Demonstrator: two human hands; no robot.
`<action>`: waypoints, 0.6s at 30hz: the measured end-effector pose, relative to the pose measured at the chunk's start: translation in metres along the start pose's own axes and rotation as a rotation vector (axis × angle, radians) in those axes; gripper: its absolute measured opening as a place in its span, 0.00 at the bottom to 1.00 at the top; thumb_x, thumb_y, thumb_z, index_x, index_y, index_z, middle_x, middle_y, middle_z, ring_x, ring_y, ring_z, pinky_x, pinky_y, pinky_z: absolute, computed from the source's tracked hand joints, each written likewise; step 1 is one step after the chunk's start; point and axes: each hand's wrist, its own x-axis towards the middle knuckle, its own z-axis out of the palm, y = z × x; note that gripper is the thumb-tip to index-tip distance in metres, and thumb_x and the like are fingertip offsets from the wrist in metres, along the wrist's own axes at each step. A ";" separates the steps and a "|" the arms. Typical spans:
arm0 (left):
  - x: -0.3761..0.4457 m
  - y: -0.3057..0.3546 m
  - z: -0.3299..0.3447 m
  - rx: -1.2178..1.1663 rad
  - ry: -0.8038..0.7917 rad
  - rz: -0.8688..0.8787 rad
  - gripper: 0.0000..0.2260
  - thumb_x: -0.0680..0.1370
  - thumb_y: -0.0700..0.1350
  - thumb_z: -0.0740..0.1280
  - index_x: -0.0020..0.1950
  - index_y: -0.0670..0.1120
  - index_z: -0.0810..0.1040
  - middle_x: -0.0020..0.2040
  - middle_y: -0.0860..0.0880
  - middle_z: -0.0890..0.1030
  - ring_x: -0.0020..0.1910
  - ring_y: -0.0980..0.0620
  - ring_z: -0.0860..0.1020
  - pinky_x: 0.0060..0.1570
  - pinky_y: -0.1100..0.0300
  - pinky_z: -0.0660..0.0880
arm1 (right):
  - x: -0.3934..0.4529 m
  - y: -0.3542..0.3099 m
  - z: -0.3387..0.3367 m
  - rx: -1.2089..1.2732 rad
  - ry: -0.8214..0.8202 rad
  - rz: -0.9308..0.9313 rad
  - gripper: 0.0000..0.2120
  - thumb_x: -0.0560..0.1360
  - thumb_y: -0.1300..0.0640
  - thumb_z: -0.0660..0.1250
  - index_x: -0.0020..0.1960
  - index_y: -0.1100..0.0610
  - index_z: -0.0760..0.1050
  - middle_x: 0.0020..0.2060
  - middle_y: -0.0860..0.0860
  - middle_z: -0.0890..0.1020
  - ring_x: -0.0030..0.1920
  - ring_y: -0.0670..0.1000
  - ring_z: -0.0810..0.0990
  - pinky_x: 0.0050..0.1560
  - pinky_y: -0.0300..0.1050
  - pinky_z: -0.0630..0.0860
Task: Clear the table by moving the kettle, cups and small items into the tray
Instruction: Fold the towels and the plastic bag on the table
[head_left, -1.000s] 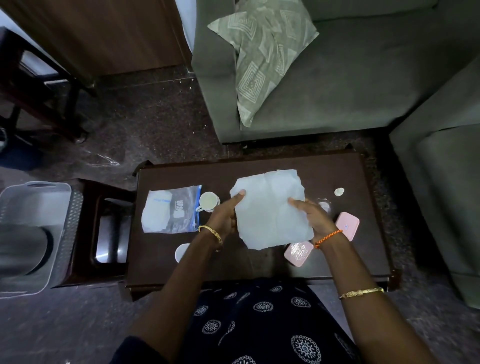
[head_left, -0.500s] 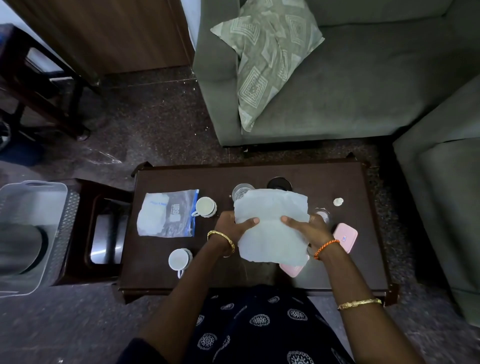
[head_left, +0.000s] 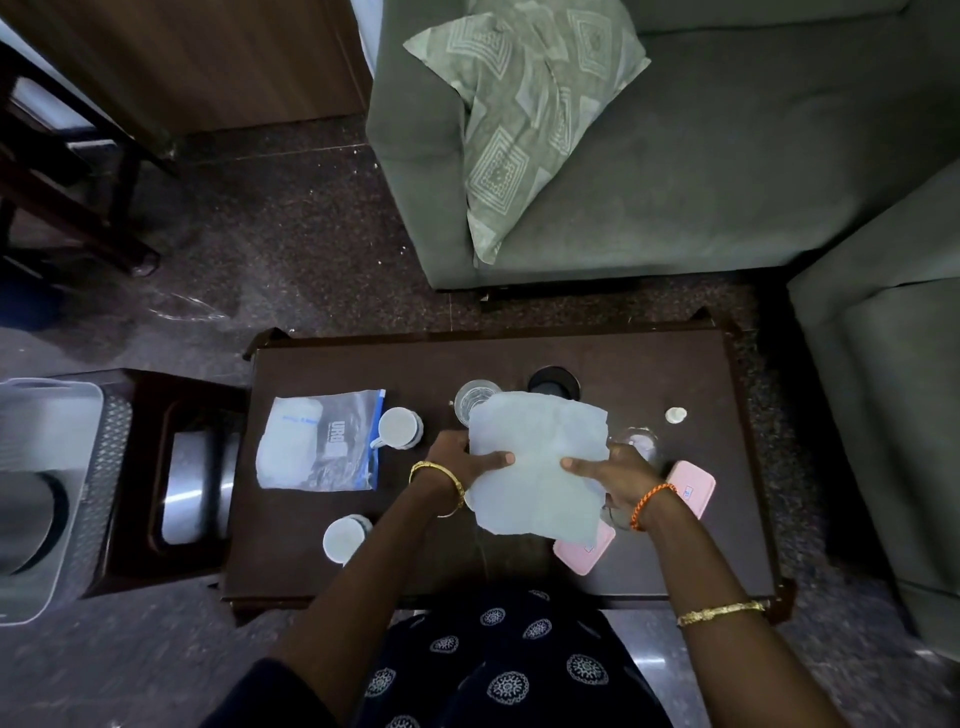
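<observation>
A pale sheet of tissue paper (head_left: 537, 467) is held above the dark wooden table (head_left: 597, 364). My left hand (head_left: 462, 460) pinches its left edge and my right hand (head_left: 608, 470) pinches its right edge. Two white cups stand on the table, one (head_left: 397, 427) beside a zip bag (head_left: 322, 441) and one (head_left: 344, 538) near the front left. Behind the sheet are a glass (head_left: 472, 400) and a dark round object (head_left: 553, 382). Pink cases (head_left: 691, 488) (head_left: 579, 551) lie at my right. The grey tray (head_left: 47, 415) at far left holds a dark kettle (head_left: 26, 519).
A small dark side table (head_left: 156, 395) with a shiny metal piece stands between tray and table. A small white disc (head_left: 675, 414) and a clear lid (head_left: 641, 441) lie at right. Green sofas (head_left: 727, 156) with a patterned cushion (head_left: 519, 114) border the back and right.
Both hands lowered the sheet and drew it closer together, so the glass and dark round object behind it came into sight. The view shifted slightly.
</observation>
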 end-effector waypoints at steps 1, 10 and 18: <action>0.001 0.001 0.001 0.010 0.010 0.003 0.14 0.66 0.48 0.76 0.45 0.45 0.76 0.43 0.48 0.79 0.42 0.50 0.78 0.34 0.63 0.75 | 0.001 -0.001 0.002 0.001 0.003 -0.009 0.16 0.70 0.68 0.71 0.56 0.67 0.76 0.57 0.64 0.80 0.58 0.65 0.78 0.61 0.65 0.73; 0.006 -0.003 0.003 0.008 0.018 -0.041 0.23 0.70 0.48 0.74 0.60 0.39 0.74 0.56 0.43 0.79 0.53 0.43 0.78 0.51 0.51 0.78 | 0.007 0.003 -0.001 0.098 -0.005 0.012 0.09 0.72 0.66 0.69 0.51 0.63 0.77 0.58 0.64 0.79 0.58 0.65 0.78 0.63 0.65 0.72; 0.001 -0.001 0.003 -0.043 0.013 -0.048 0.21 0.71 0.49 0.73 0.58 0.40 0.75 0.54 0.44 0.79 0.50 0.47 0.77 0.47 0.55 0.76 | 0.003 -0.003 -0.002 0.065 0.040 0.053 0.11 0.78 0.52 0.61 0.50 0.57 0.78 0.49 0.56 0.83 0.48 0.57 0.82 0.49 0.50 0.79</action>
